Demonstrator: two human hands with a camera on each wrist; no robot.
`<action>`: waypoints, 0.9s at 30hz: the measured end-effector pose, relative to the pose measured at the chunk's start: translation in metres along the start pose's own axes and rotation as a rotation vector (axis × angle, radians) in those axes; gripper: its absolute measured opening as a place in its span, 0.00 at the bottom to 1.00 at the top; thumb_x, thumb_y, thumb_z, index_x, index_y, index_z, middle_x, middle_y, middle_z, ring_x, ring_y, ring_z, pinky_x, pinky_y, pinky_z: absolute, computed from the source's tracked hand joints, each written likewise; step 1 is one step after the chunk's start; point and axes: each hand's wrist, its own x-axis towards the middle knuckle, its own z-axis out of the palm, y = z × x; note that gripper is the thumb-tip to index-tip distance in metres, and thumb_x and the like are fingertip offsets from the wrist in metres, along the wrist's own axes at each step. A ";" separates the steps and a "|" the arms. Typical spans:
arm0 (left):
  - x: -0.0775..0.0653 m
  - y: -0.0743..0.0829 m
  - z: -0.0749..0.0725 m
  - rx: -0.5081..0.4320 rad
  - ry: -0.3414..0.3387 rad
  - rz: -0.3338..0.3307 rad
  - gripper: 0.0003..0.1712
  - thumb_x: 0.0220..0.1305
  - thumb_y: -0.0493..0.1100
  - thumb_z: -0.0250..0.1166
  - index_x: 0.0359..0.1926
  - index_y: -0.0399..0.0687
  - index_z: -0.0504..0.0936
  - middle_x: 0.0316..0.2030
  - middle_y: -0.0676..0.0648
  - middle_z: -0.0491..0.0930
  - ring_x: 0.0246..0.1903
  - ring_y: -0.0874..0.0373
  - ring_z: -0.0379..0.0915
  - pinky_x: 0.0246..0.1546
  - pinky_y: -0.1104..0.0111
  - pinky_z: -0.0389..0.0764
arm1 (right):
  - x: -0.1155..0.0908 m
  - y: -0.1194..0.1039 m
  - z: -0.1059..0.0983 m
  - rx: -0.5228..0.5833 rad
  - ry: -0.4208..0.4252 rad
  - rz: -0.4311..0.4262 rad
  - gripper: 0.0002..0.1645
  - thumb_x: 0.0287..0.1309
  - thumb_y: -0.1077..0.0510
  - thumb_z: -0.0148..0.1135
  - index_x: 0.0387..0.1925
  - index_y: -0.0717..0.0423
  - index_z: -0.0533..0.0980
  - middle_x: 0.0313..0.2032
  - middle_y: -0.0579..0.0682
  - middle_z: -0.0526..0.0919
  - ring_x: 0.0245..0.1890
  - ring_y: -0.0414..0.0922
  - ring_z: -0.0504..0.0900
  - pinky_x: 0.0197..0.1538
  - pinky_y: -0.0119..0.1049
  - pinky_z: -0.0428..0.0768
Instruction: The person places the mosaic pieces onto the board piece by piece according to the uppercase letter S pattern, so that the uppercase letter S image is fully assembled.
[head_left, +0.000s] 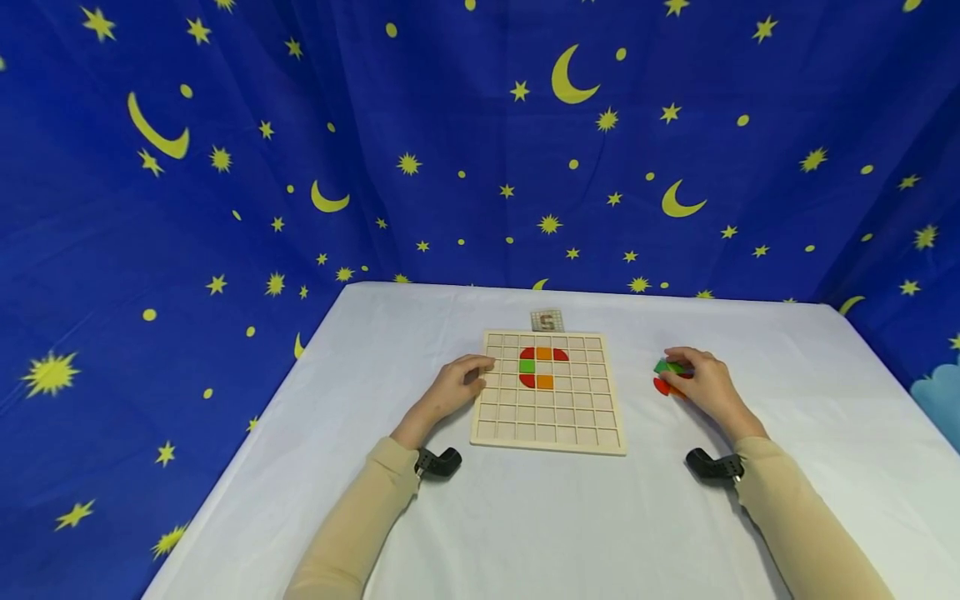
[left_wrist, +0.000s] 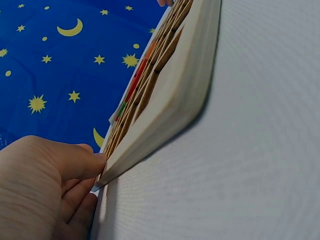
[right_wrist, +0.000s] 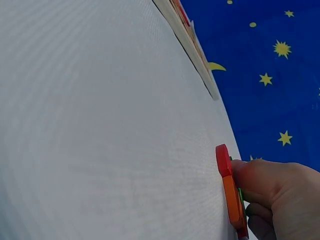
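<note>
A wooden grid board (head_left: 551, 417) lies mid-table with red, orange and green tiles (head_left: 543, 367) set in its upper rows. My left hand (head_left: 459, 385) rests at the board's left edge, fingers curled against its side (left_wrist: 150, 130). To the right of the board, my right hand (head_left: 701, 379) covers a small pile of loose tiles: green (head_left: 664, 366), red (head_left: 661, 386) and orange. In the right wrist view the fingers (right_wrist: 260, 175) pinch a tile behind the red (right_wrist: 222, 159) and orange (right_wrist: 231, 200) pieces.
A small card with an "S" pattern (head_left: 547, 321) lies just behind the board. A white cloth (head_left: 525, 517) covers the table; a blue star-and-moon curtain (head_left: 225, 167) hangs behind and to both sides. Black wrist cameras (head_left: 438, 461) sit on both forearms.
</note>
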 end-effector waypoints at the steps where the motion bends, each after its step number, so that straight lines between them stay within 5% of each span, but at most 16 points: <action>1: 0.000 0.000 0.000 -0.004 0.000 0.002 0.21 0.62 0.30 0.60 0.57 0.37 0.76 0.55 0.41 0.74 0.56 0.49 0.69 0.57 0.60 0.70 | 0.000 0.000 0.000 -0.001 -0.005 -0.001 0.25 0.55 0.61 0.66 0.53 0.67 0.72 0.44 0.66 0.80 0.45 0.62 0.73 0.49 0.59 0.68; 18: 0.000 0.000 0.000 -0.007 0.009 0.011 0.21 0.62 0.31 0.61 0.57 0.37 0.76 0.55 0.41 0.74 0.56 0.49 0.70 0.56 0.61 0.71 | 0.004 -0.002 0.007 -0.018 -0.010 -0.043 0.22 0.55 0.65 0.64 0.53 0.66 0.74 0.43 0.64 0.81 0.43 0.60 0.73 0.51 0.60 0.64; 27: 0.000 0.000 0.000 -0.007 0.001 -0.001 0.21 0.62 0.31 0.61 0.57 0.38 0.76 0.56 0.42 0.74 0.56 0.50 0.69 0.57 0.63 0.70 | 0.004 -0.005 0.007 0.014 0.018 -0.013 0.22 0.56 0.65 0.63 0.53 0.67 0.73 0.42 0.65 0.81 0.43 0.60 0.73 0.47 0.59 0.70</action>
